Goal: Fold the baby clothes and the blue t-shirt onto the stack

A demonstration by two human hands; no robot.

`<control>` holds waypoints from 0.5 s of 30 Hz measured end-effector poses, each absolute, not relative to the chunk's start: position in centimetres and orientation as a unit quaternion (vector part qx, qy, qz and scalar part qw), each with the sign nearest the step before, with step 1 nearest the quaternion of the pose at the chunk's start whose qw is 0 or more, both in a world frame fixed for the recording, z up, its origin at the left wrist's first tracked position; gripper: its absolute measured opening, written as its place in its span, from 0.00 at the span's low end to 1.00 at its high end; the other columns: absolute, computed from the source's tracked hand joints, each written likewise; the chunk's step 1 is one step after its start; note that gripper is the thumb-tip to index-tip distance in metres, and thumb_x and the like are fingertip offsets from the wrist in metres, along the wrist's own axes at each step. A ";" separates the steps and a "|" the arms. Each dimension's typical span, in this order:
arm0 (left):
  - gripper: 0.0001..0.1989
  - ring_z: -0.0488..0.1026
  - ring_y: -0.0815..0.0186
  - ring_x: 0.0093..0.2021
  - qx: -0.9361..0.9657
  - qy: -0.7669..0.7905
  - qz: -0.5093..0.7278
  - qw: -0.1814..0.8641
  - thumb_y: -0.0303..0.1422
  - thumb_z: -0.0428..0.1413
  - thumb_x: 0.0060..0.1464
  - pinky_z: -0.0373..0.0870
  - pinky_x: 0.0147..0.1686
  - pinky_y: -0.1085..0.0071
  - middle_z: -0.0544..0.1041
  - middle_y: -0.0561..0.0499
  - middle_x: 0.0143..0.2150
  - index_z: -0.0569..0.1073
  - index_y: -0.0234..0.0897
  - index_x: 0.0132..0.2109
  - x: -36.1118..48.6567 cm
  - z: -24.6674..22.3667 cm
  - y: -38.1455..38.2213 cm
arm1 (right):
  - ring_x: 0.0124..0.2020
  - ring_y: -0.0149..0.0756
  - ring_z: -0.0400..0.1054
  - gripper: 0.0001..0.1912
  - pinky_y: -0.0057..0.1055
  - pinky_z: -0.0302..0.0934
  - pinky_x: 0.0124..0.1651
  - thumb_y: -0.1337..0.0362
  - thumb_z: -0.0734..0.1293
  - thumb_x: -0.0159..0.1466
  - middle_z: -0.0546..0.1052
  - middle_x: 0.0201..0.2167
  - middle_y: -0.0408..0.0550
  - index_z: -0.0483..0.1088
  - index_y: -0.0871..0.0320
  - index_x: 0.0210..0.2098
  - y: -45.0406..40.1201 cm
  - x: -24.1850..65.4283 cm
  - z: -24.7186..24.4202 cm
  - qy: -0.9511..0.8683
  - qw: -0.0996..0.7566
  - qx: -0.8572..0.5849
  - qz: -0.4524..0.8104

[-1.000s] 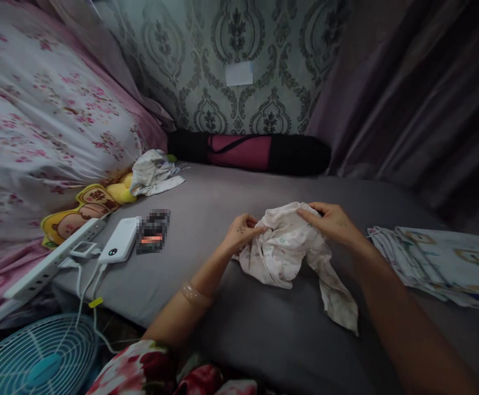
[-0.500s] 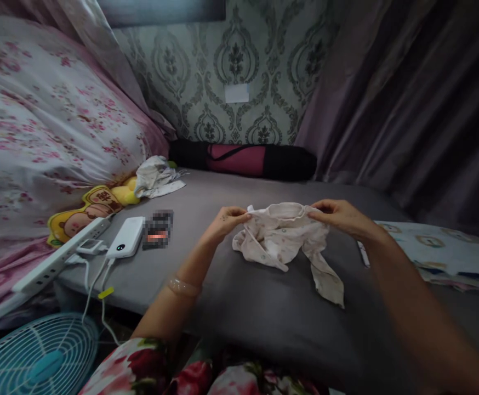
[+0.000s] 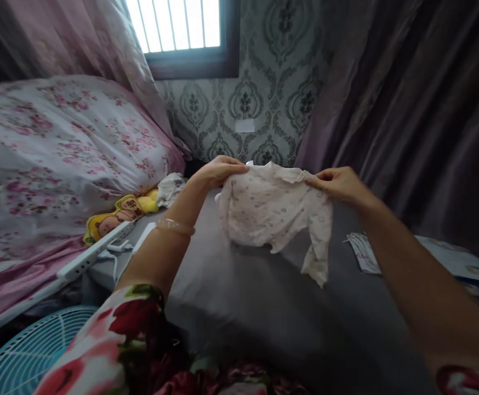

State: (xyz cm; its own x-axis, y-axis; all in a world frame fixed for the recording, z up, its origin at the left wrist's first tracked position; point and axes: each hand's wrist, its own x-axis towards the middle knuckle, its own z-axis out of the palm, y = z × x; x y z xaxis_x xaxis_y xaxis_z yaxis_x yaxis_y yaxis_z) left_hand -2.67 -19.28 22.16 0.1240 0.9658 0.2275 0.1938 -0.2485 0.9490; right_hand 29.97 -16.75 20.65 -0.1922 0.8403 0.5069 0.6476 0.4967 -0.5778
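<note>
A small pale pink baby shirt with a faint print hangs between my hands, above the grey bed surface. My left hand pinches it at one shoulder, beside the collar. On the other side of the collar, my right hand grips the opposite shoulder between thumb and fingers. One long sleeve dangles below my right hand; the other hangs bunched under my left.
Folded clothes and a patterned cloth lie at the right. To the left are a power strip, a yellow plush toy, a crumpled white cloth and a blue fan. A barred window is above.
Both hands have lifted the baby shirt up and away from me, and it has opened out from a bunched shape. The view has tilted upward, bringing the window in.
</note>
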 end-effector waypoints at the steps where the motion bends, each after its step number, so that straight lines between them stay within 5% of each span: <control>1: 0.11 0.72 0.66 0.26 0.657 0.462 0.462 0.376 0.37 0.66 0.40 0.68 0.29 0.66 0.75 0.47 0.25 0.78 0.33 0.29 -2.9 22.8 -19.3 | 0.22 0.36 0.68 0.25 0.29 0.56 0.21 0.39 0.69 0.49 0.75 0.20 0.46 0.76 0.55 0.25 -16.4 30.2 21.1 -0.767 0.400 -0.490 0.106; 6: 0.11 0.70 0.67 0.29 0.742 0.469 0.453 0.154 0.39 0.63 0.44 0.66 0.31 0.70 0.74 0.51 0.25 0.79 0.34 0.30 -3.3 24.1 -18.7 | 0.25 0.37 0.69 0.25 0.30 0.59 0.25 0.38 0.68 0.51 0.77 0.24 0.46 0.77 0.55 0.28 -15.4 30.7 23.3 -0.796 0.380 -0.465 0.072; 11: 0.12 0.69 0.64 0.41 0.731 0.468 0.495 -0.044 0.40 0.58 0.51 0.62 0.46 0.66 0.75 0.51 0.33 0.79 0.35 0.35 -2.5 24.4 -18.0 | 0.31 0.39 0.70 0.21 0.34 0.61 0.34 0.46 0.65 0.60 0.77 0.29 0.50 0.76 0.59 0.31 -16.0 30.0 25.6 -0.798 0.385 -0.461 -0.043; 15: 0.11 0.66 0.60 0.48 0.676 0.477 0.552 -0.106 0.40 0.57 0.54 0.56 0.52 0.62 0.76 0.50 0.38 0.78 0.37 0.37 -1.6 24.2 -17.6 | 0.45 0.42 0.67 0.17 0.37 0.59 0.49 0.53 0.61 0.65 0.76 0.44 0.53 0.75 0.58 0.34 -16.8 29.2 25.7 -0.777 0.433 -0.421 -0.174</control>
